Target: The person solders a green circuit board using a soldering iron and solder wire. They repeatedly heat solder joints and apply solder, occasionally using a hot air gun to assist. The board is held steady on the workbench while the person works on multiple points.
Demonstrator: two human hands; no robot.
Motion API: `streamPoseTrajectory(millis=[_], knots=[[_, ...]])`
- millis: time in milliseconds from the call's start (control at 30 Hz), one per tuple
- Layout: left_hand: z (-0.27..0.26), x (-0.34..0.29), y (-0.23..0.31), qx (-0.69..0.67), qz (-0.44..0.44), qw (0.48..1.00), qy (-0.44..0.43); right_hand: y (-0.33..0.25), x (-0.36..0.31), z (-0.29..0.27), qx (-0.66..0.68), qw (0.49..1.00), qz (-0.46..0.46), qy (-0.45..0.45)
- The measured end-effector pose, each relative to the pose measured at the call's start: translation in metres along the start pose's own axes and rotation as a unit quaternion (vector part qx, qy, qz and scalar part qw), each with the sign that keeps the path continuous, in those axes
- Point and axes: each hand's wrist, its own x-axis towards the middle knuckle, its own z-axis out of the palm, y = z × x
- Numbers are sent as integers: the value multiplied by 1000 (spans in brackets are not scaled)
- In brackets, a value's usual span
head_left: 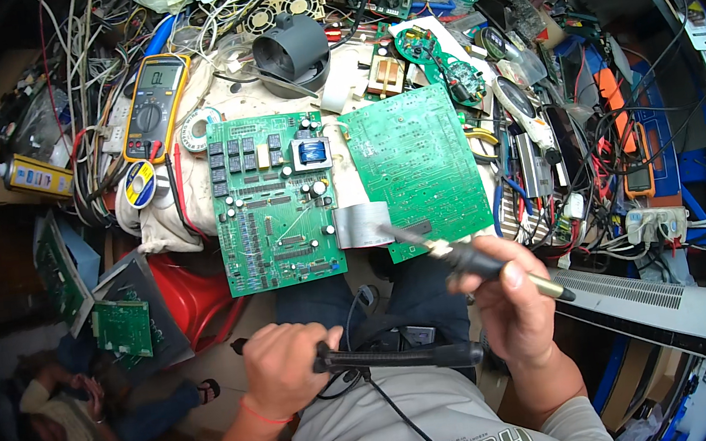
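My right hand grips a pen-shaped tool with a black grip and a brass tail. Its metal tip points up-left and sits at the lower edge of a green circuit board that lies solder side up. A grey ribbon cable joins that board to a second green board, which carries relays, chips and a blue transformer. My left hand is closed on a long black tool held level above my lap, with a black cord hanging from it.
A yellow multimeter, solder spools, a black round duct and tangled wires crowd the bench behind the boards. A white flat unit lies at right. A red stool, more boards and another person are at lower left.
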Motion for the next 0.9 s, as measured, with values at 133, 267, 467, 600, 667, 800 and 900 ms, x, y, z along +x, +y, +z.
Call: streamPoseTrajectory(millis=[133, 267, 467, 600, 667, 800, 900], knots=[[16, 0, 11, 23, 23, 997, -64, -13, -9, 20, -68, 988, 112, -82], [12, 9, 30, 24, 58, 994, -94, -23, -21, 32, -102, 984, 116, -86], [2, 24, 60, 43, 95, 990, -90, -15, -37, 51, -60, 994, 49, -83], [15, 32, 64, -5, 108, 992, -63, 1, -31, 60, -130, 985, 0, -115], [23, 31, 56, -63, 81, 993, -57, 8, -25, 61, -112, 986, -1, -124], [25, 24, 22, -50, 43, 994, -91, 9, -3, 44, -143, 984, -2, -104], [5, 16, -13, -14, -63, 995, -79, 19, 32, 10, -79, 988, -129, -18]])
